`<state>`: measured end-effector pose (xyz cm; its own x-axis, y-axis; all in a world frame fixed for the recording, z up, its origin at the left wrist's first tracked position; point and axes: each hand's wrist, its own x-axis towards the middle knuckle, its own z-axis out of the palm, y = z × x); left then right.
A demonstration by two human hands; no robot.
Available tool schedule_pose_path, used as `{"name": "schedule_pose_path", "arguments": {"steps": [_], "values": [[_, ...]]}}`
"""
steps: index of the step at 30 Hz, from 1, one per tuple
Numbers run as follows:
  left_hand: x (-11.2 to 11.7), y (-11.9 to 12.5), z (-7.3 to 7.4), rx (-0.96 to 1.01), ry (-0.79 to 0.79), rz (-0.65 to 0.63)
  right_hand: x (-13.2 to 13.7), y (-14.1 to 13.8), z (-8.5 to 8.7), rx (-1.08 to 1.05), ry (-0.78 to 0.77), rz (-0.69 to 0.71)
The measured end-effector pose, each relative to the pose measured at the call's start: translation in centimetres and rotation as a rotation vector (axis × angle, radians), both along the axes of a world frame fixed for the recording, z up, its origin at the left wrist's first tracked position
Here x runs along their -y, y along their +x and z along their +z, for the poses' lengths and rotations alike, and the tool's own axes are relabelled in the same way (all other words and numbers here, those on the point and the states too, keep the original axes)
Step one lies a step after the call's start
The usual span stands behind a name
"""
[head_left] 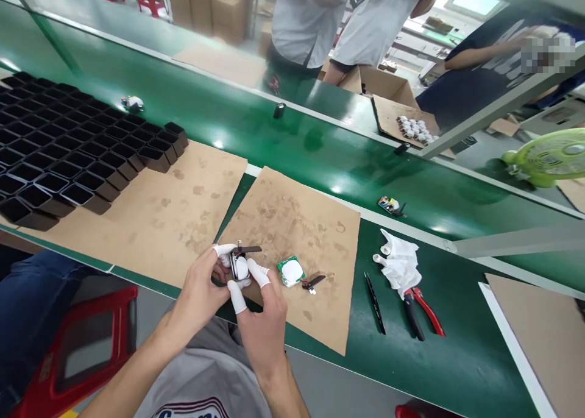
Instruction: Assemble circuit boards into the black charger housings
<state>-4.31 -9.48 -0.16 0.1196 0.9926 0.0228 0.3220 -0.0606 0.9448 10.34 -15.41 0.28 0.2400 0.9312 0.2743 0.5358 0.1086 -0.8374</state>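
Module [239, 265], small and white with a dark strip sticking out, sits pinched between both hands over the cardboard [297, 235]; left hand [201, 290] steadies it, right hand [262, 311] clamps capped fingertips [258, 273] on its side; pliers [423, 311] lie aside.

- The left hand [200, 291] is bare except for a white rubber finger cot on one fingertip.
- The right hand [262, 317] wears white rubber finger cots [237, 297] on the thumb and on a fingertip.
- Both forearms are uncovered, with no sleeve reaching them.
- A grey cotton T-shirt [201, 384] with dark blue and red lettering covers the chest.
- Dark blue denim trousers [31, 302] cover one leg.
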Motion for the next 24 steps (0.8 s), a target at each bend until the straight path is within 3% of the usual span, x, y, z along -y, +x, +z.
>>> {"name": "schedule_pose_path", "arguments": {"steps": [6, 12, 18, 24], "values": [[0.2, 0.3, -0.3, 0.026, 0.008, 0.02, -0.7, 0.2, 0.1, 0.084, 0.073, 0.074], [-0.2, 0.3, -0.5, 0.065, -0.003, -0.017, -0.9, 0.2, -0.6, 0.161, 0.09, 0.026], [-0.6, 0.2, -0.2, 0.092, 0.006, -0.051, -1.8, 0.3, -0.8, 0.222, 0.108, 0.09], [-0.4, 0.5, -0.7, 0.079, 0.037, -0.013, -0.8, 0.0, -2.0, 0.244, 0.23, 0.001]]}}
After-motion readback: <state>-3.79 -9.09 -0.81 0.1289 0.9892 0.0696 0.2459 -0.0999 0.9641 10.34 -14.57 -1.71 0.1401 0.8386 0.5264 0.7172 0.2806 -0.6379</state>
